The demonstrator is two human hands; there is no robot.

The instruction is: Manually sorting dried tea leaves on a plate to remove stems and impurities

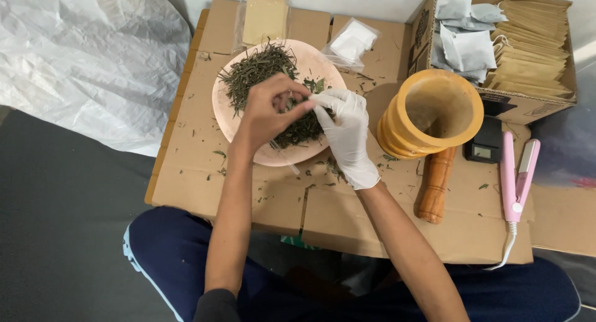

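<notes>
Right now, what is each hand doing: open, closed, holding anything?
Left hand: bare, fingers curled, pinching dried herbs over the pink plate.
Right hand: white glove, closed on a small white sachet.

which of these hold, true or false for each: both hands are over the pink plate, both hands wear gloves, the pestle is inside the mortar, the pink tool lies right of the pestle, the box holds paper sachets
1. Both hands are over the pink plate. True: the left hand and right hand meet above the dried herbs.
2. Both hands wear gloves. False: only the right hand has a white glove; the left is bare.
3. The pestle is inside the mortar. False: it lies on the cardboard beside it.
4. The pink tool lies right of the pestle. True.
5. The box holds paper sachets. True.
</notes>
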